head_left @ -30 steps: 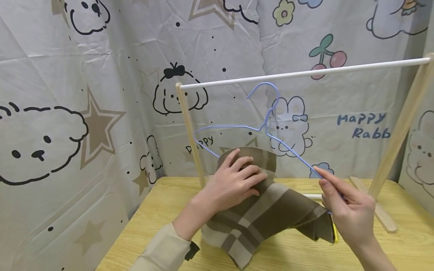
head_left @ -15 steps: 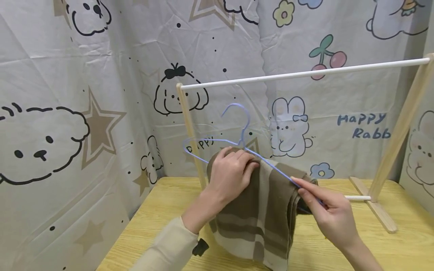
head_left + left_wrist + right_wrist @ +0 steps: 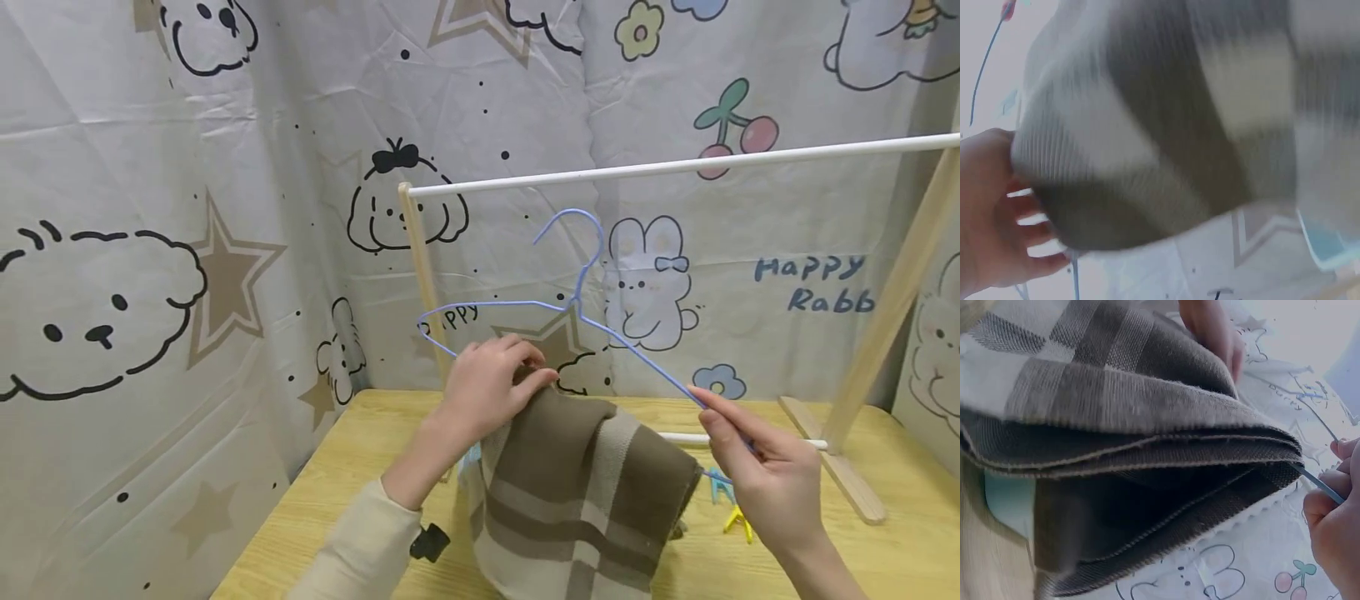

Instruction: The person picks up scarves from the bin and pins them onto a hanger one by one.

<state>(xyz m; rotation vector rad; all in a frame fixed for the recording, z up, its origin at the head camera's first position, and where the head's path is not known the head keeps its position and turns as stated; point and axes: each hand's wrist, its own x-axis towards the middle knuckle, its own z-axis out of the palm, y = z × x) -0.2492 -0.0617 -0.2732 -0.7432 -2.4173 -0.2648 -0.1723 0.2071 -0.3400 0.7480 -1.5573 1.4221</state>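
A blue wire hanger (image 3: 637,353) is held up in front of the rack, its hook upright just below the white rail. My right hand (image 3: 772,475) pinches the hanger's right arm between thumb and fingers. Over the hanger's lower bar drapes a folded brown-and-cream plaid scarf (image 3: 555,467), its layers and open folds showing in the right wrist view. My left hand (image 3: 487,383) grips the scarf's top edge near the hanger's left end, fingers curled over it. In the left wrist view the scarf (image 3: 1166,125) is blurred and fills most of the frame.
A wooden rack with a white top rail (image 3: 645,168) stands on the wooden table (image 3: 337,508). Near my right hand lie a yellow clothespin (image 3: 738,523) and a light blue clothespin (image 3: 722,486). Behind the scarf is a pale blue container (image 3: 1007,500). A printed curtain (image 3: 300,167) hangs behind.
The hanger dipped left, then came back right and up. The scarf swung from a loose spread to hanging folded over the lower bar. My left hand moved slightly left; both hands kept their hold.
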